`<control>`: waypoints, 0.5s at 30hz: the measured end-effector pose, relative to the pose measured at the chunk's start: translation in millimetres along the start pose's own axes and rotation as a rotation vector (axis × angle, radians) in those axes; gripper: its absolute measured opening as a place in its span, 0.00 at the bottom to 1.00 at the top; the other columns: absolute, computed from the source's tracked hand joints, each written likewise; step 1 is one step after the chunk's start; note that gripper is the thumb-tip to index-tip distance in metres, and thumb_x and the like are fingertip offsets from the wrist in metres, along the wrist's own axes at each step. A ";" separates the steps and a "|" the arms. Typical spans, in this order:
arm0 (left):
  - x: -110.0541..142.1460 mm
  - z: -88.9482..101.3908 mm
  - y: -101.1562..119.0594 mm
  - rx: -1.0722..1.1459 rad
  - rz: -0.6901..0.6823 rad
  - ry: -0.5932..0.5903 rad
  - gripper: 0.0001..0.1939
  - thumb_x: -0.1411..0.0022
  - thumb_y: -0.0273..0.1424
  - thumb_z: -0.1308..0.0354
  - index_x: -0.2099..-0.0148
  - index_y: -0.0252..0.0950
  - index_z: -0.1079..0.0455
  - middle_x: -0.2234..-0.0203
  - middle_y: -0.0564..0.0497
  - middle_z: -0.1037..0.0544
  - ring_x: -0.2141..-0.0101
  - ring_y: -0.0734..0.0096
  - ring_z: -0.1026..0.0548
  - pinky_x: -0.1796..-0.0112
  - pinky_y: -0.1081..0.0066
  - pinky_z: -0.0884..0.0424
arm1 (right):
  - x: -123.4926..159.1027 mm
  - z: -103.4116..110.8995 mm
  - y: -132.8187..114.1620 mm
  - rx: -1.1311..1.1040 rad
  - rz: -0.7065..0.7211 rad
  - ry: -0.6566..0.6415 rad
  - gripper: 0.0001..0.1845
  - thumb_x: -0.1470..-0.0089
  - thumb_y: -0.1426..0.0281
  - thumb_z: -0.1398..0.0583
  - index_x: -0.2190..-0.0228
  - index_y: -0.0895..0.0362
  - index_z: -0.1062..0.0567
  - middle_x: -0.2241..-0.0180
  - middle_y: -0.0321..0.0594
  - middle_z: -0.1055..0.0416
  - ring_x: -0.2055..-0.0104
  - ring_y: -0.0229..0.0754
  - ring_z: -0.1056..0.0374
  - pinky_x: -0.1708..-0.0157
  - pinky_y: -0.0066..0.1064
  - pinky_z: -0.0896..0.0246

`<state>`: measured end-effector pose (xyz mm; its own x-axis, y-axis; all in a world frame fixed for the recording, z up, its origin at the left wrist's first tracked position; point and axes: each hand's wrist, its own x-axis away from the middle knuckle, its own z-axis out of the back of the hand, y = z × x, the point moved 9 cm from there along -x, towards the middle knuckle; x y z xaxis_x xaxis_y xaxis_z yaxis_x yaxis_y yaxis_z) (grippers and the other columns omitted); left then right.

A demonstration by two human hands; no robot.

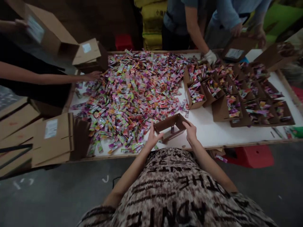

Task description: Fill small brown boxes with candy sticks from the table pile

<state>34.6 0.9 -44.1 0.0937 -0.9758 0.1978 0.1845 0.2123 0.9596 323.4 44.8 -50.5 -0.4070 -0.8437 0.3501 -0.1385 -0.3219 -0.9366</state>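
Note:
At the near edge of the table, I hold an unfolded cardboard box (166, 123) between both hands. Its open top faces me, and the white tabletop appears to show through it, with a small packet visible inside. My left hand (152, 138) grips the left end, thumb pointing inward. On the right end, my right hand (190, 131) is closed, fingers on the upper edge. Just beyond and left of the box spreads a large heap of small colourful packets (132, 94). To its right stand several cardboard boxes (219, 108) filled with packets.
Flattened cartons (59, 135) are stacked at the left. A person's arm (47, 78) reaches into the heap there. Across the table, a gloved hand (210, 57) touches the filled boxes, and another person handles a carton (239, 47). A red stool (257, 156) stands below the table.

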 end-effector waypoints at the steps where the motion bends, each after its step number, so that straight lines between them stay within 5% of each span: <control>1: 2.4 -13.2 -0.9 0.011 -0.040 -0.098 0.53 0.46 0.44 0.30 0.26 0.40 0.53 0.30 0.39 0.44 0.28 0.51 0.50 0.31 0.55 0.51 | -2.8 2.8 4.9 0.010 -0.048 -0.037 0.30 0.59 0.49 0.30 0.61 0.60 0.18 0.62 0.43 0.19 0.56 0.46 0.27 0.52 0.38 0.31; 3: 4.8 -22.7 -12.0 0.022 -0.064 -0.134 0.51 0.45 0.44 0.31 0.27 0.39 0.52 0.30 0.38 0.43 0.29 0.51 0.48 0.31 0.54 0.50 | -6.2 4.9 17.8 0.071 -0.157 -0.177 0.30 0.58 0.45 0.31 0.66 0.60 0.18 0.66 0.43 0.20 0.60 0.45 0.26 0.57 0.37 0.29; 7: 3.7 -13.2 -47.3 -0.038 -0.043 0.060 0.36 0.43 0.40 0.36 0.35 0.37 0.40 0.37 0.38 0.34 0.34 0.51 0.38 0.33 0.51 0.46 | -8.5 5.9 47.0 0.347 -0.282 -0.427 0.28 0.62 0.49 0.28 0.68 0.59 0.21 0.66 0.44 0.21 0.64 0.44 0.25 0.64 0.36 0.28; 12: 7.4 -21.4 -61.6 -0.066 -0.071 0.052 0.23 0.44 0.40 0.38 0.47 0.38 0.32 0.50 0.40 0.25 0.45 0.51 0.28 0.39 0.49 0.36 | -10.6 -12.3 39.2 0.530 0.055 -0.501 0.38 0.63 0.64 0.26 0.47 0.55 0.23 0.45 0.51 0.28 0.44 0.54 0.31 0.47 0.48 0.30; 15: 14.3 -9.9 -50.5 -0.093 -0.088 0.042 0.18 0.40 0.41 0.40 0.49 0.41 0.29 0.52 0.42 0.23 0.46 0.52 0.26 0.41 0.48 0.33 | 6.8 -18.7 19.7 0.522 0.271 -0.664 0.37 0.54 0.58 0.28 0.43 0.52 0.25 0.39 0.51 0.33 0.35 0.57 0.38 0.40 0.51 0.36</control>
<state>36.4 -23.2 -91.7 0.1139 -0.9882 0.1027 0.2834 0.1314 0.9500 301.0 40.8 -66.9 0.2638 -0.9425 0.2052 0.3819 -0.0933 -0.9195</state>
